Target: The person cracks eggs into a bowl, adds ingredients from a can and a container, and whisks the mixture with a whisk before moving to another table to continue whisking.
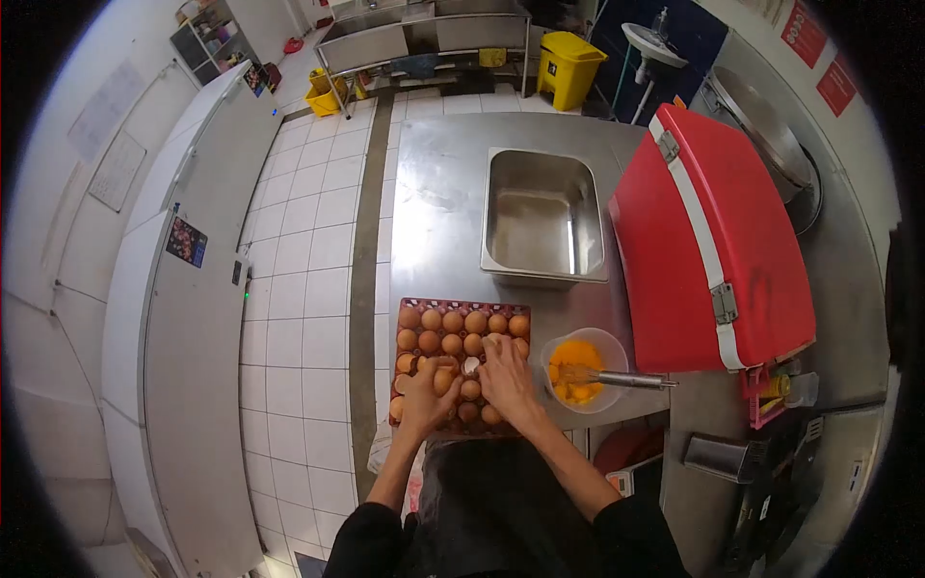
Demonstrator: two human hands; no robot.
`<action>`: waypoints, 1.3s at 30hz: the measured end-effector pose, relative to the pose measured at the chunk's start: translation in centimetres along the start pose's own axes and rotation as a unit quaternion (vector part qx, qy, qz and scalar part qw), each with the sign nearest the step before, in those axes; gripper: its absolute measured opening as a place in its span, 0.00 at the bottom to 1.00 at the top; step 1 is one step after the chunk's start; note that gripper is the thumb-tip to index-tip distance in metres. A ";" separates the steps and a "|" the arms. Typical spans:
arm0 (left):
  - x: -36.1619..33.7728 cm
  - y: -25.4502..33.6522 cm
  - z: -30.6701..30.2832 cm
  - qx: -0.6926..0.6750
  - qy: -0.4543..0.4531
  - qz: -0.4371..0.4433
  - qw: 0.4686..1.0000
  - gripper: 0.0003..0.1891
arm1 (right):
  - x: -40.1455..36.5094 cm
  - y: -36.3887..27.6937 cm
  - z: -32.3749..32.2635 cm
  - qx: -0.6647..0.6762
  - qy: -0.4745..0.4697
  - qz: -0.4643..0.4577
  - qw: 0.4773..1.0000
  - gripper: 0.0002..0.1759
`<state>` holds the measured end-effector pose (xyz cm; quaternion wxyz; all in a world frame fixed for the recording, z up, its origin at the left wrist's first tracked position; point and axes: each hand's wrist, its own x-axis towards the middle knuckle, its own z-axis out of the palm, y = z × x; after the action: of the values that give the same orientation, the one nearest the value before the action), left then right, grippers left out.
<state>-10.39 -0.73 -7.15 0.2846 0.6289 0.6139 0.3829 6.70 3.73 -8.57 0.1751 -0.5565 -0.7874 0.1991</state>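
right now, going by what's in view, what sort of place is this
Most likely a commercial kitchen: an egg tray and a bowl with a whisk stand on a steel worktop, with a metal sink unit at the far end.

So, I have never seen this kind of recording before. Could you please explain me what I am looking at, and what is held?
There is no machine: these are a person's bare hands, seen by a camera worn on their head, looking forward and down. On the metal table stand an egg tray, a bowl with yellow-orange egg and a whisk, a steel pan and a red box. The left hand seems to hold an egg. The right hand is over the tray; whether it grips anything is hidden.
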 end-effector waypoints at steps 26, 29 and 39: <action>-1.6 1.5 -0.2 -0.096 0.035 -0.046 0.994 0.26 | 3.6 0.3 5.4 0.029 0.009 0.042 0.999 0.28; -0.7 2.1 0.4 -0.116 0.062 -0.015 0.991 0.30 | 2.1 -0.7 0.4 0.170 0.064 0.052 0.982 0.29; 1.0 13.0 6.3 -0.107 0.102 0.213 0.966 0.33 | -5.9 -1.6 -10.9 0.768 0.150 0.210 0.586 0.22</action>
<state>1.97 -0.11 0.34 0.1980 0.6684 0.4470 0.5606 12.77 -1.05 1.30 0.6065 -0.3863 -0.1653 0.6750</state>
